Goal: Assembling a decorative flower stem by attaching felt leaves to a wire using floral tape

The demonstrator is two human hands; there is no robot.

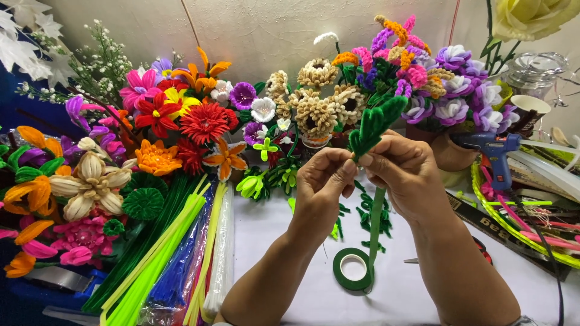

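Observation:
My left hand (pixel 323 181) and my right hand (pixel 406 169) meet in the middle of the view, both pinching the base of a green pipe-cleaner leaf (pixel 374 124) that points up and to the right. A strip of green floral tape (pixel 377 217) hangs down from my fingers to a green tape roll (pixel 353 270) lying on the white table (pixel 290 265). Small green pipe-cleaner pieces (pixel 365 214) lie on the table under my hands.
Many pipe-cleaner flowers (pixel 205 121) fill the left and back. Bundles of green, yellow and blue pipe cleaners (pixel 175 253) lie at the left front. A blue glue gun (pixel 492 151) and a yellow-rimmed basket (pixel 513 232) with sticks stand at the right.

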